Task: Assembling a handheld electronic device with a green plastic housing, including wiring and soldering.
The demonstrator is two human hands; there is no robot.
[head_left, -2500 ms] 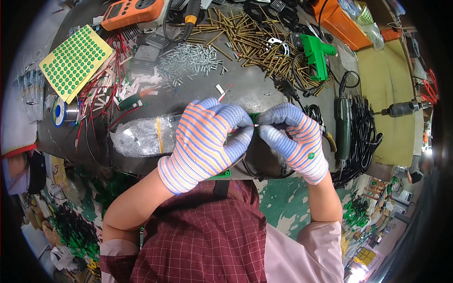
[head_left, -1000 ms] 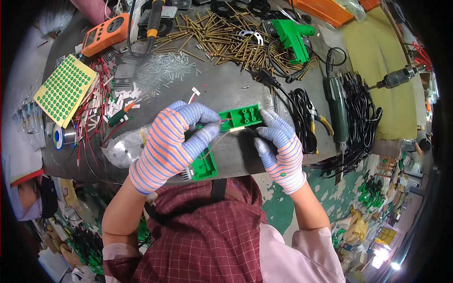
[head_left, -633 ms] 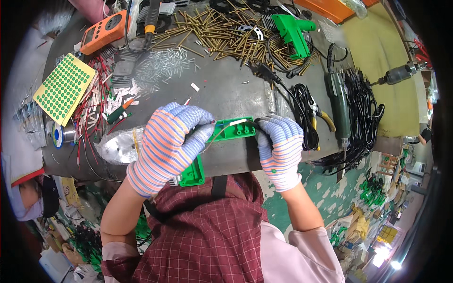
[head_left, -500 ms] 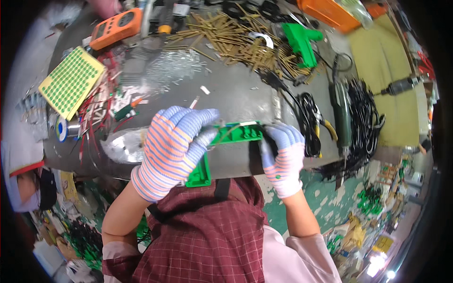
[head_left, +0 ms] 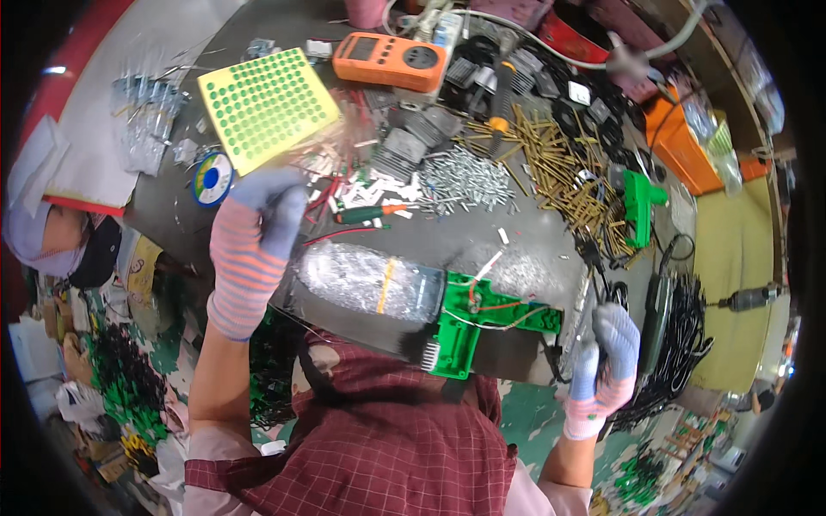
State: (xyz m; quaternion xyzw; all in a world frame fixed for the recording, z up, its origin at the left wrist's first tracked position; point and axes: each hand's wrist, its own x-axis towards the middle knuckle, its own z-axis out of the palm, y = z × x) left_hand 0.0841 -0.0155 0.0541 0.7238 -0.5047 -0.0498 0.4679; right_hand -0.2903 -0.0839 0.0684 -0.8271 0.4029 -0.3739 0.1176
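Observation:
A green pistol-shaped plastic housing half (head_left: 460,340) lies at the table's front edge, its hollow side up. Red and white wires run inside it, and a white ribbed piece sits at its grip end. My left hand (head_left: 254,249), in a striped knit glove, is raised left of the housing beside the solder spool (head_left: 212,179). Its fingers are curled toward the thumb; whatever they hold is hidden. To the right of the housing, my gloved right hand (head_left: 605,370) has fingers and thumb apart, near black cables, with nothing visible in it.
A clear plastic bag (head_left: 353,279) touches the housing's left side. Behind lie a screwdriver (head_left: 370,213), silver screws (head_left: 469,181), brass-coloured rods (head_left: 559,168), a yellow sticker sheet (head_left: 271,107) and an orange multimeter (head_left: 390,62). Another green housing (head_left: 638,206) and black cables (head_left: 680,344) are rightward.
Both hands have let go of the green housing, which now lies on the table. My left hand has moved left toward the spool, my right hand rightward. The view has turned left.

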